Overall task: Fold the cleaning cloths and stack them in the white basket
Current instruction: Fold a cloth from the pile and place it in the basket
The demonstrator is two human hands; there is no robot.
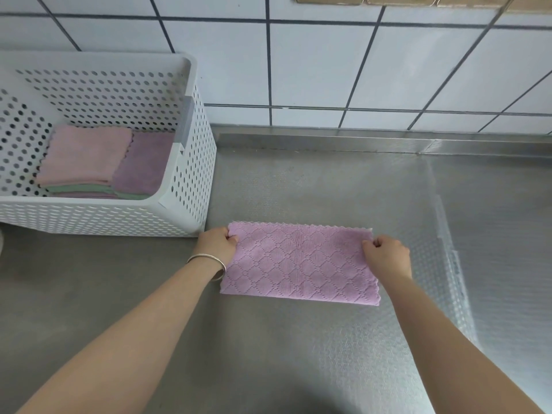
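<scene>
A purple cloth [300, 262] lies flat on the steel counter [298, 180], folded into a long rectangle with its scalloped edge on the far side and its smooth fold on the near side. A diamond pattern covers its upper face.

The left hand [217, 245] is at the cloth's left end, near the far corner. Its fingers are curled and pinch that edge of the cloth between fingertips and thumb. A silver bangle [209, 265] sits on the left wrist, just beside the cloth's left edge.

The right hand [386, 255] is at the cloth's right end, also near the far corner. Its fingers are curled in tight and pinch that edge. Both forearms reach in from the near side of the cloth.

The white basket [191, 180] stands to the left of the cloth and farther back, its near right corner just beside the left hand; whether they touch is unclear. Its walls are dotted with holes. Inside lie folded cloths: a pink cloth [85, 155] on top of a stack at the left, green layers [80, 188] showing under it, and a darker purple cloth [145, 162] just to its right.

Behind the cloth, past the counter's raised back lip, rises a white tiled wall [313, 64] with dark grout. To the right of the cloth the counter surface is embossed and reflective.
</scene>
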